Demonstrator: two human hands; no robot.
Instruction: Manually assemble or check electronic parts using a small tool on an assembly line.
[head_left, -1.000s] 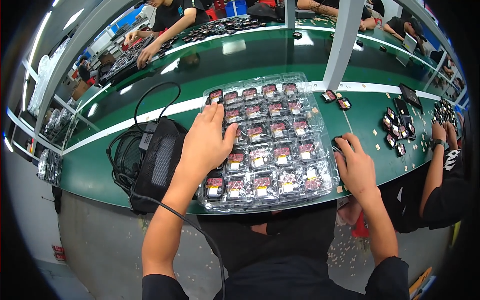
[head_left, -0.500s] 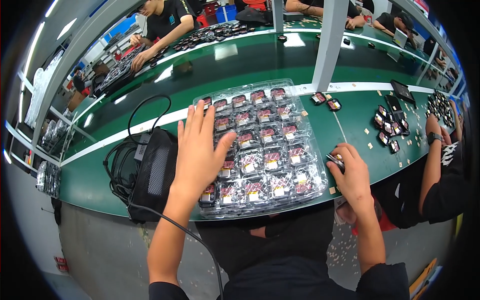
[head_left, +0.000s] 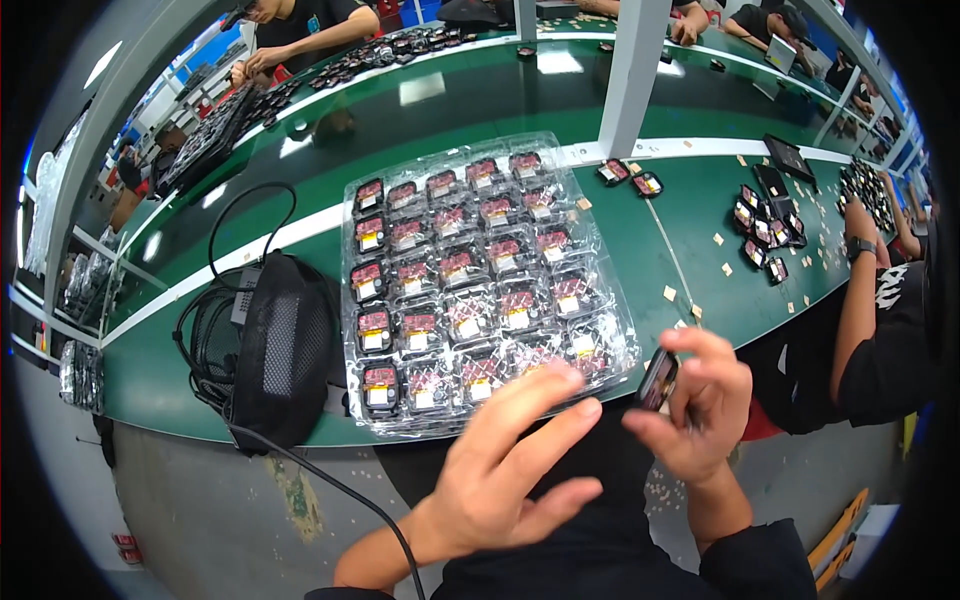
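Note:
My right hand (head_left: 708,408) pinches a small black rounded-square electronic part (head_left: 657,380) between thumb and fingers. It is raised and tilted on edge near the front right corner of a clear plastic blister tray (head_left: 618,330). Rows of similar parts sit in the tray's pockets, black-rimmed with reddish boards and white labels, such as one part (head_left: 381,388) at the front left. My left hand (head_left: 500,470) is open, its fingers spread and pointing toward the held part. It hovers over the tray's front edge and covers some of the front row; it holds nothing.
A black mesh bag (head_left: 290,350) with coiled cables stands left of the tray. Loose parts (head_left: 770,228) lie in a pile on the green table (head_left: 670,255) at right, among small beige scraps. A grey post (head_left: 630,80) rises behind. Co-workers sit across and at right.
My left hand has left the tray's left side and come down toward me. My right hand has lifted the part off the table beside the tray and turned it on edge.

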